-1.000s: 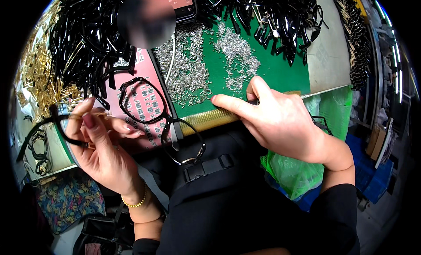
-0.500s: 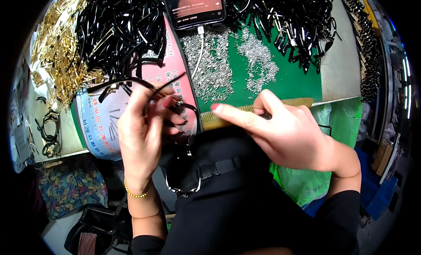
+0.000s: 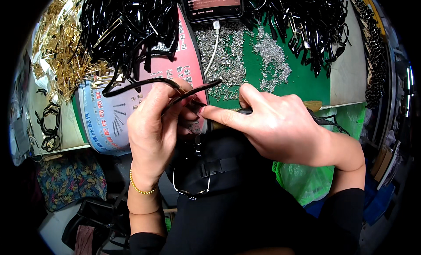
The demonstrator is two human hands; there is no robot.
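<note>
Drawn together since the earlier frame, the left hand and the right hand of a worker nearly met in front of the body, the extended right index finger having closed the gap. Pinched in the left fingers was a glossy black eyeglass frame with slim curved arms, held over the near edge of a pink-and-blue printed sheet. Its front hung down from the grip toward the worker's black clothing, long axis running roughly toward the body, a dark, shiny rim lowest; one black temple arm curved away to the left, the other slanted forward and to the right. From the right hand, the frame lay directly to the left, making the left hand, already on it, the nearer. Curled except for its index finger, the right hand gripped a slim dark object whose kind could not be made out. Whether the pointing fingertip touched the frame or only the left fingers could not be told. Beyond the right knuckles, tiny silver metal pins lay scattered on a flat green mat
</note>
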